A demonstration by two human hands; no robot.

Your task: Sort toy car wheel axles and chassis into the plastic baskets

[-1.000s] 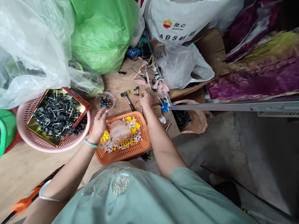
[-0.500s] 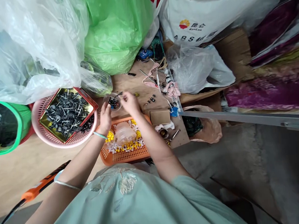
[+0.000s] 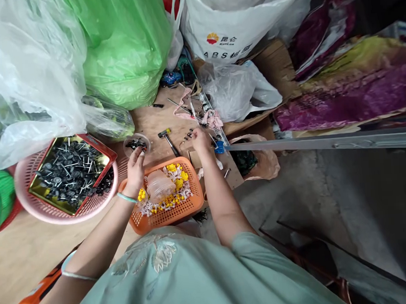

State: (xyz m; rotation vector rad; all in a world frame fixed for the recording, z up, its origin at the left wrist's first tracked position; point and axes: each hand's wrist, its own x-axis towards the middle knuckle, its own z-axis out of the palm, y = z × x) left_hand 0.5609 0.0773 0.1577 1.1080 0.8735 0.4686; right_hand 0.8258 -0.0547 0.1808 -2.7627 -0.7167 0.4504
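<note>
My left hand (image 3: 135,170) is curled, thumb and fingertips together, at the near edge of a clear round tub (image 3: 148,141) of small dark parts. Whatever it pinches is too small to make out. Farther right, my right hand (image 3: 200,140) has its fingers closed beside a few small black parts (image 3: 189,134) on the board. What lies between those fingertips is hidden. A small hammer (image 3: 169,141) with a yellow-and-dark head rests between the hands. Below them sits an orange basket (image 3: 167,219) with yellow and pale pieces and clear cups.
At left, a pink basket (image 3: 64,219) bears a tin tray of black wheels on metal axles (image 3: 69,169). Big plastic bags (image 3: 124,51) crowd the back. A metal bar (image 3: 309,143) juts out at right. Pink cloth scraps (image 3: 212,119) and rods litter the board.
My right hand has moved right, from above the tub to the small black parts, uncovering the hammer. My left hand stays by the tub. The whole view has swung to the right.
</note>
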